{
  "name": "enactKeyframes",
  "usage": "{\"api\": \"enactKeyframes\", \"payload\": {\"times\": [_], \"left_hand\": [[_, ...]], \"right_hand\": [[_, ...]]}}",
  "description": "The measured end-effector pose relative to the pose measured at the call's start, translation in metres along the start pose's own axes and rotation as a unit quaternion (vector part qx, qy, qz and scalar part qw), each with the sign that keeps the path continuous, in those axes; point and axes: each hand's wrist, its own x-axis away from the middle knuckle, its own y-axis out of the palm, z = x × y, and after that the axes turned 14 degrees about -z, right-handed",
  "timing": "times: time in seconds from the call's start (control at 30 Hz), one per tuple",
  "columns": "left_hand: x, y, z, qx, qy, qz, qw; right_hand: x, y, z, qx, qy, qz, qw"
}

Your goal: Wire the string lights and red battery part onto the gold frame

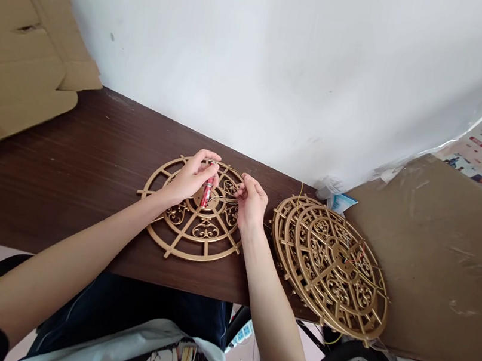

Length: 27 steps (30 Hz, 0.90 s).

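Note:
A round gold openwork frame with scroll ornaments lies flat on the dark brown table. Over its upper left part, my left hand is closed around a small red patterned tube with a silver band, held upright near the frame's hub. My right hand is at the frame's right edge, with thumb and fingertips pinched together. Thin wires run from the hub toward those fingertips, and the right hand appears to grip their ends.
On the right, several similar gold frames are stacked, overhanging the table's front edge, with loose wires on top. Behind them stand a clear plastic cup and a blue-white packet. Cardboard leans at the left; a cardboard panel stands at the right.

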Motion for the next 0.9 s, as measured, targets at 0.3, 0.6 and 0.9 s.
{"api": "enactKeyframes", "payload": {"times": [0.3,0.6,0.9], "left_hand": [[-0.002,-0.005,-0.001,-0.11,0.005,-0.001,0.994],[0.006,-0.009,-0.006,-0.485,0.013,-0.158,0.86],[0.004,-0.012,-0.001,-0.503,-0.027,-0.23,0.833]], "right_hand": [[-0.005,-0.005,-0.009,-0.177,0.104,-0.055,0.977],[-0.002,-0.01,-0.017,-0.414,0.102,-0.07,0.902],[-0.002,-0.013,-0.016,-0.456,0.106,-0.068,0.881]]}}
